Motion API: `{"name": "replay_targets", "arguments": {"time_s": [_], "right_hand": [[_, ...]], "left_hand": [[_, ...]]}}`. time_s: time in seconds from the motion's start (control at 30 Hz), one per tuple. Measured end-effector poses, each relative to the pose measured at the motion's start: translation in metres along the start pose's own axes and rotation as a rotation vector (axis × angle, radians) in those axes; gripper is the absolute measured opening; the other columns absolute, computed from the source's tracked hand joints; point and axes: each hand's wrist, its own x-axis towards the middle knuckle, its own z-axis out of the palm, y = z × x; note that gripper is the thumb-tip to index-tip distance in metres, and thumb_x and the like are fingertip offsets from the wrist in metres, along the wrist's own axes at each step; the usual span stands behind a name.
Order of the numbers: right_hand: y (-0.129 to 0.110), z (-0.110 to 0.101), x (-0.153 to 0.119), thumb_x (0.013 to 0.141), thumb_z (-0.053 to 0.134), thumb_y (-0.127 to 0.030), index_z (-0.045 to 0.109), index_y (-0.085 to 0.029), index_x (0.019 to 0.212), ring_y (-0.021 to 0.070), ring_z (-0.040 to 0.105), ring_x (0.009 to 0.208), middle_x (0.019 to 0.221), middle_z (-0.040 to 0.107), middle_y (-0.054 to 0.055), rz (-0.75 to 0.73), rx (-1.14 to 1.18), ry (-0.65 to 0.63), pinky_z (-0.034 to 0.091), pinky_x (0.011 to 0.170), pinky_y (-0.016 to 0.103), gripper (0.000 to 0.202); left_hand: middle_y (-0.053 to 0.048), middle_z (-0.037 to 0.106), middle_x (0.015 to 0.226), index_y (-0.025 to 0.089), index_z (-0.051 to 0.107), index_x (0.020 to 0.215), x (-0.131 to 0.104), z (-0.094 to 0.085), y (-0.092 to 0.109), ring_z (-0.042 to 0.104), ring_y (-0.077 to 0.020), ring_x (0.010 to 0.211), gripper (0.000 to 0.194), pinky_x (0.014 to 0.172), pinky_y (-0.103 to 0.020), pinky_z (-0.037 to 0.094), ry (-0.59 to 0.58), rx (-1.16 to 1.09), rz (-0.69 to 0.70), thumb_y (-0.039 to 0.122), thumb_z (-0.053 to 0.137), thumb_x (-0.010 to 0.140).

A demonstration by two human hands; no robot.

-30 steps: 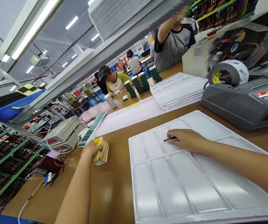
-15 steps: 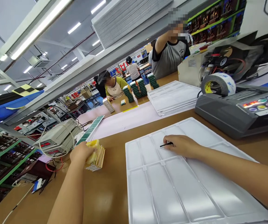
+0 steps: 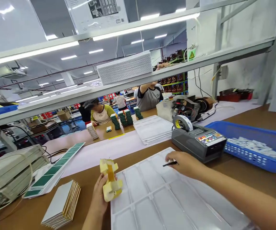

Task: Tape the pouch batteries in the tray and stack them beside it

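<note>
Yellow piece (image 3: pixel 109 194) lifted, in left hand (image 3: pixel 100 194)

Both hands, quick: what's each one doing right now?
Left hand: closed on a yellow piece, holding it.
Right hand: closed, holding a thin black tool over the white tray.

White tray (image 3: pixel 144 209) glossy plast., tabletop (image 3: pixel 253 182) smooth w/ matt finish, basket (image 3: pixel 245 156) plast. too.
</note>
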Motion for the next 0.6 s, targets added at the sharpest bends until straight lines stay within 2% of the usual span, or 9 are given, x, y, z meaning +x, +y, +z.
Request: {"name": "replay_targets", "arguments": {"time_s": [0.1, 0.17, 0.27, 0.37, 0.43, 0.5, 0.6], "right_hand": [[0.026, -0.021, -0.023, 0.069, 0.054, -0.025, 0.064, -0.023, 0.082, 0.0225, 0.057, 0.086, 0.089, 0.065, 0.003, 0.005, -0.138, -0.207, 0.041, 0.075, 0.031, 0.017], [0.039, -0.024, -0.034, 0.068, 0.055, -0.025, 0.064, -0.024, 0.089, 0.0221, 0.057, 0.090, 0.095, 0.063, 0.003, -0.027, -0.160, -0.270, 0.041, 0.077, 0.031, 0.022], [0.048, -0.017, -0.040, 0.071, 0.052, -0.023, 0.061, -0.025, 0.090, 0.0201, 0.057, 0.089, 0.100, 0.061, 0.002, -0.050, -0.199, -0.216, 0.041, 0.076, 0.030, 0.021], [0.050, -0.007, -0.038, 0.073, 0.050, -0.023, 0.059, -0.023, 0.080, 0.0193, 0.058, 0.081, 0.090, 0.063, 0.001, -0.020, -0.271, -0.164, 0.042, 0.069, 0.029, 0.012], [0.049, -0.007, -0.035, 0.074, 0.049, -0.022, 0.058, -0.023, 0.073, 0.0186, 0.058, 0.074, 0.081, 0.063, 0.000, -0.064, -0.331, -0.160, 0.041, 0.063, 0.028, 0.009], [0.045, -0.016, -0.031, 0.075, 0.046, -0.020, 0.056, -0.022, 0.071, 0.0171, 0.058, 0.070, 0.079, 0.062, -0.001, -0.146, -0.393, -0.123, 0.040, 0.060, 0.027, 0.012], [0.026, -0.041, -0.023, 0.080, 0.040, -0.020, 0.056, -0.023, 0.074, 0.0157, 0.058, 0.069, 0.081, 0.060, 0.001, -0.237, -0.478, -0.014, 0.040, 0.058, 0.026, 0.017]], "left_hand": [[-0.008, 0.066, 0.073, 0.012, 0.058, 0.098, 0.000, -0.006, 0.002, 0.062, -0.0208, 0.067, 0.043, 0.059, -0.032, 0.050, -0.031, -0.052, -0.035, 0.030, 0.065, 0.058], [-0.009, 0.066, 0.075, 0.012, 0.059, 0.095, -0.001, -0.008, 0.003, 0.062, -0.0206, 0.068, 0.035, 0.061, -0.033, 0.051, -0.060, -0.096, -0.064, 0.027, 0.060, 0.064], [-0.009, 0.065, 0.075, 0.011, 0.059, 0.097, -0.003, -0.010, 0.004, 0.062, -0.0212, 0.071, 0.030, 0.064, -0.035, 0.051, -0.096, -0.196, -0.091, 0.023, 0.054, 0.070], [-0.010, 0.066, 0.075, 0.012, 0.057, 0.102, -0.005, -0.016, 0.002, 0.063, -0.0220, 0.073, 0.032, 0.066, -0.036, 0.051, -0.101, -0.331, -0.080, 0.020, 0.048, 0.073], [-0.011, 0.066, 0.075, 0.011, 0.056, 0.105, -0.006, -0.021, -0.001, 0.063, -0.0226, 0.073, 0.033, 0.067, -0.037, 0.051, -0.075, -0.408, -0.060, 0.020, 0.045, 0.075], [-0.013, 0.066, 0.076, 0.011, 0.055, 0.106, -0.006, -0.028, -0.003, 0.063, -0.0232, 0.073, 0.034, 0.066, -0.038, 0.051, -0.060, -0.476, -0.026, 0.020, 0.043, 0.076], [-0.013, 0.067, 0.079, 0.013, 0.054, 0.108, -0.005, -0.035, -0.003, 0.063, -0.0241, 0.074, 0.035, 0.065, -0.039, 0.051, -0.068, -0.569, 0.042, 0.020, 0.042, 0.076]]}}
